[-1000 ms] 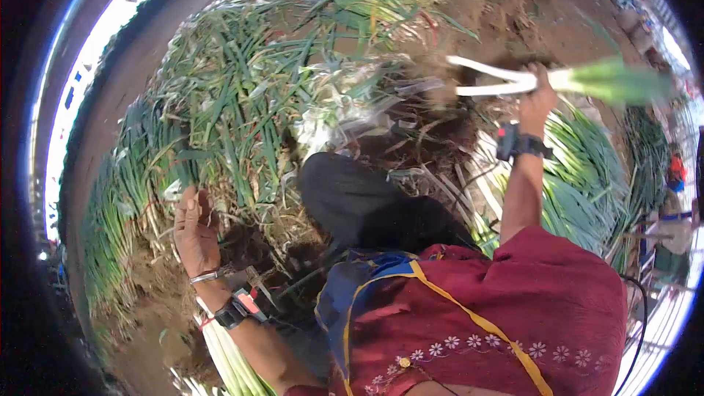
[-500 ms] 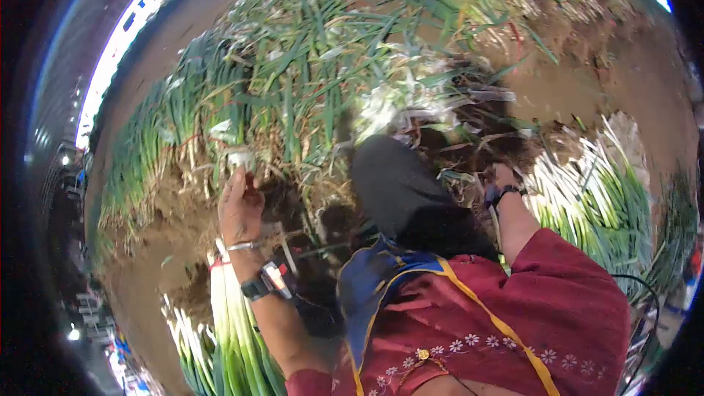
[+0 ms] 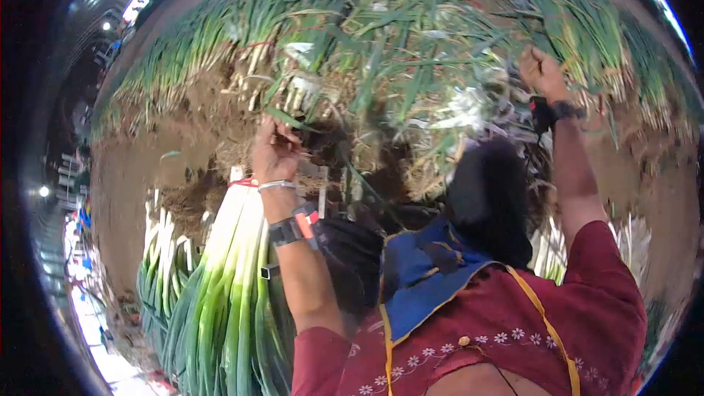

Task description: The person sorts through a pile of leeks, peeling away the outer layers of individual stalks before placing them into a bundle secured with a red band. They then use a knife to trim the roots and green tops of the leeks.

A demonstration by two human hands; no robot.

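My left hand (image 3: 277, 148) is open, its fingers loosely bent, just above the root end of a large bundle of green onions (image 3: 233, 238). A red band (image 3: 243, 182) rings the bundle near its white ends. A loose green leaf (image 3: 287, 118) lies right at my left fingertips; I see no firm grip on it. My right hand (image 3: 543, 73) reaches forward over the far heap of leaves, fingers curled in. What is in the right hand, if anything, is too small to make out.
Several bundles of unpeeled green onions (image 3: 183, 59) line the far side, roots toward me. Pale peeled scraps (image 3: 469, 108) lie in front of my dark-clothed knee (image 3: 491, 198). More white stalks (image 3: 546, 249) lie at right, and a smaller bunch (image 3: 165, 249) at left.
My right hand has moved from low beside the white stalks forward over the leaf heap. The view has shifted, and a loose green leaf now shows at my left fingertips.
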